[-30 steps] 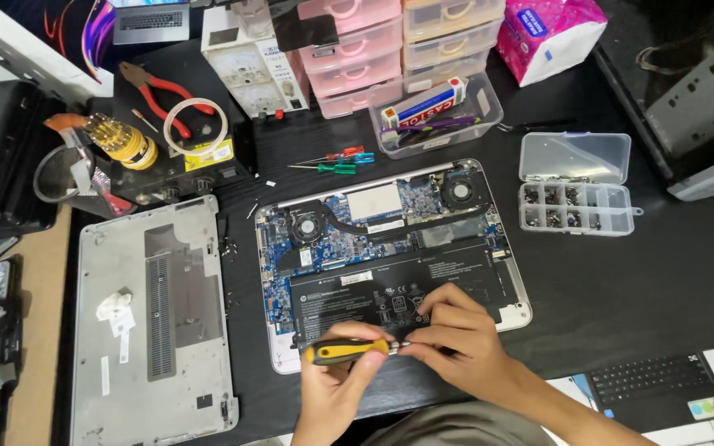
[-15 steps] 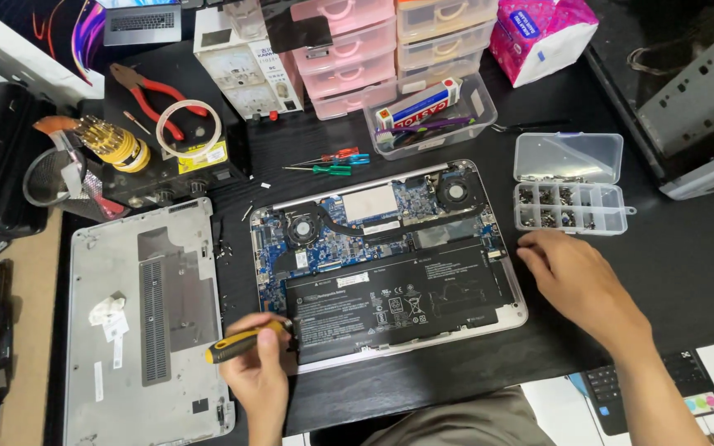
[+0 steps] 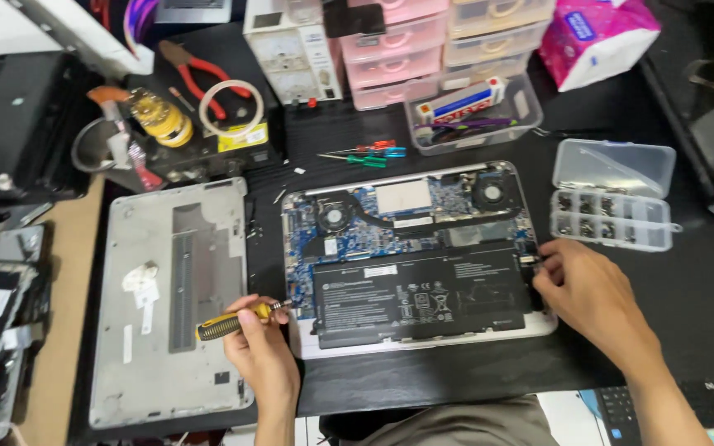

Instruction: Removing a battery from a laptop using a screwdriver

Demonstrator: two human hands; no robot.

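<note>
While the left hand (image 3: 262, 351) grips a yellow-and-black-handled screwdriver (image 3: 237, 320) lying left-to-right, tip at the left edge of the flat black rectangular laptop battery (image 3: 423, 296), the right hand (image 3: 584, 291) fingers pinch at the battery's right end, contents unclear.

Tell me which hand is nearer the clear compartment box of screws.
Right. The right hand rests at the open laptop's right edge, just below the screw box; the left hand, holding a yellow-handled screwdriver, is at the laptop's lower-left corner.
</note>
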